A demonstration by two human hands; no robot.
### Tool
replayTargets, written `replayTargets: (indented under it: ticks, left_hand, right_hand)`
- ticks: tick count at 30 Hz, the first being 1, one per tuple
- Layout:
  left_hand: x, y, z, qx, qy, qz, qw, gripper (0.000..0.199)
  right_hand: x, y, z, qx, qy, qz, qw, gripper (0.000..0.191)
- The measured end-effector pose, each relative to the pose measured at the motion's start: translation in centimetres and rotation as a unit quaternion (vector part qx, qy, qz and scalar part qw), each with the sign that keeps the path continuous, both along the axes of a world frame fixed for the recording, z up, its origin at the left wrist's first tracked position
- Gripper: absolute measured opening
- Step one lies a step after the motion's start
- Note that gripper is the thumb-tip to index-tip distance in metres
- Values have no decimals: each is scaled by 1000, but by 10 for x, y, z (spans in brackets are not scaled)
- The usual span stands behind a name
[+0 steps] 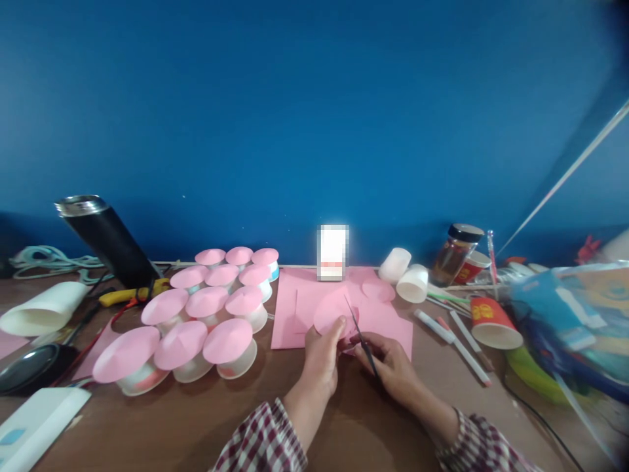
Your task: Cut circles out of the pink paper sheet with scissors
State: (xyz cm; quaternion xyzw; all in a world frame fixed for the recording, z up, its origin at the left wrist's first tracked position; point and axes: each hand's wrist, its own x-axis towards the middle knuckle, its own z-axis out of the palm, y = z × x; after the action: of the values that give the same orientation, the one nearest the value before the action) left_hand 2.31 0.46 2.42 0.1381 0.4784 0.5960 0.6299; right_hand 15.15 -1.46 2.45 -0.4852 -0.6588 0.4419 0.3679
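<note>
Between the thumb and fingers of my left hand point(322, 357) is a pink paper disc point(330, 313), tilted up over the table. My right hand point(393, 370) grips a pair of scissors point(364, 346); their thin dark blades point up beside the disc's right edge. I cannot tell whether the blades touch the paper. Beneath lie pink paper sheets point(285, 321), with another pink disc point(378, 290) on them. To the left stand several upturned white paper cups point(237, 360), each topped by a shallow pink paper cone point(228, 341).
A phone-like upright screen point(333, 252) stands against the blue wall. At right are white cups point(413, 284), a jar point(455, 255), markers point(464, 351), a red cup point(494, 322) and a plastic bag point(584, 321). A black flask point(108, 239) and yellow-handled tool point(132, 294) are at left.
</note>
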Motion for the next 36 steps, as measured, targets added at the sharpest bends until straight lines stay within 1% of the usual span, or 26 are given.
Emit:
replayTargets:
  ticks: [2, 6, 11, 17, 19, 25, 30, 36]
  left_hand:
    - [0, 0, -1, -5, 2, 1, 1000, 36]
    - [0, -1, 2, 11, -8, -6, 1000, 33]
    - [1, -2, 3, 13, -19, -10, 1000, 32]
    - [1, -2, -1, 1, -13, -5, 1000, 35]
    - [0, -3, 0, 9, -15, -5, 1000, 34]
    - [0, -3, 5, 38, -28, -31, 998, 28]
    - [0, -3, 6, 38, -31, -26, 998, 29]
    - [0, -2, 3, 34, -20, -19, 999, 28]
  right_hand:
    - [0, 0, 0, -2, 3, 3, 1000, 34]
    - [0, 0, -4, -7, 16, 5, 1000, 34]
    - [1, 0, -5, -16, 37, 4, 999, 33]
    - [1, 1, -2, -5, 25, 5, 1000, 34]
    - [1, 1, -3, -5, 21, 6, 1000, 34]
    - [1, 1, -4, 4, 23, 8, 1000, 33]
    - [1, 1, -5, -4, 26, 10, 1000, 32]
    - [3, 1, -7, -16, 26, 8, 1000, 32]
